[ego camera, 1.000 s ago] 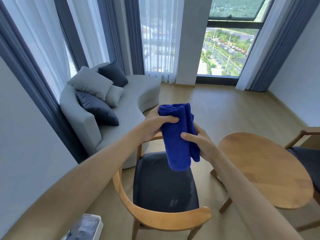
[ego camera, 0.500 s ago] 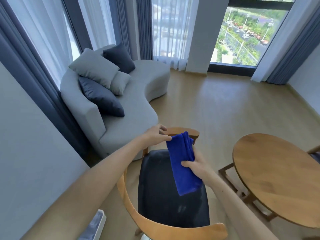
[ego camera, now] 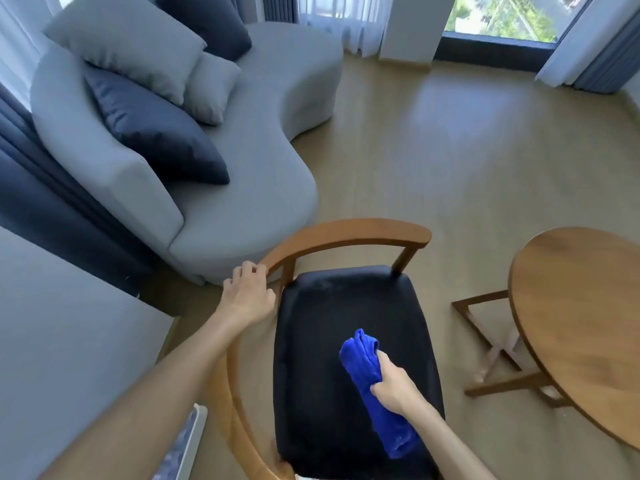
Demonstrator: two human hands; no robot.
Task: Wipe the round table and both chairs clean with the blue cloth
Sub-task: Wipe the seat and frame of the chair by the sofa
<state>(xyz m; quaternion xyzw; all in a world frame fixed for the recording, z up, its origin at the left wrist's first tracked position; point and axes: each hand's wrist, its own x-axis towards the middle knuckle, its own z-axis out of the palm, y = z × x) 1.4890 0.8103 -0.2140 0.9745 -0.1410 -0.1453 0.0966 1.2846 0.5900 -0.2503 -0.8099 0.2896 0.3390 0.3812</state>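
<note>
A wooden chair point(ego camera: 346, 232) with a curved back rail and a black padded seat point(ego camera: 346, 317) stands right below me. My right hand point(ego camera: 393, 384) grips a folded blue cloth point(ego camera: 363, 355) and holds it on the seat, toward its right side. My left hand point(ego camera: 247, 294) is at the left end of the curved rail, fingers curled at the wood. The round wooden table point(ego camera: 581, 327) stands at the right, cut off by the frame edge. A second chair does not show in this view.
A grey curved sofa point(ego camera: 249, 161) with grey and dark cushions sits just beyond the chair at the upper left. A grey wall block point(ego camera: 69, 341) is at the left, and a white appliance point(ego camera: 183, 448) stands low beside the chair. Wooden floor stretches toward the window.
My view tilted down and closer to the chair. My left hand let go of the cloth and went to the chair's rail. My right hand lowered the cloth onto the black seat.
</note>
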